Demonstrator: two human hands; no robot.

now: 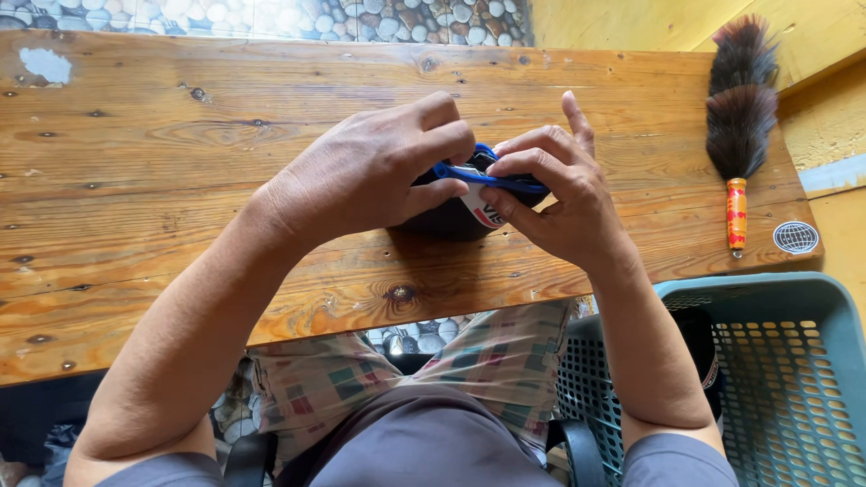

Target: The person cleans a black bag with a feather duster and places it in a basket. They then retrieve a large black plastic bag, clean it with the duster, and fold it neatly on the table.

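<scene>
left hand (361,171): curled over a dark folded cloth item with blue trim (469,194), fingers pinching the blue edge
right hand (555,194): clamped on the same blue edge, index finger raised
hands: close together, both gripping
cloth item: mid worktop (180,135), resting on the wood
feather duster (740,117): lying at the worktop's right end
basket (776,361): teal plastic, lower right beside the knee

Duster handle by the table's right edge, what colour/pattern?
Orange-red with yellow markings, on the feather duster; head view, the only one, shows its handle clearly.
</scene>
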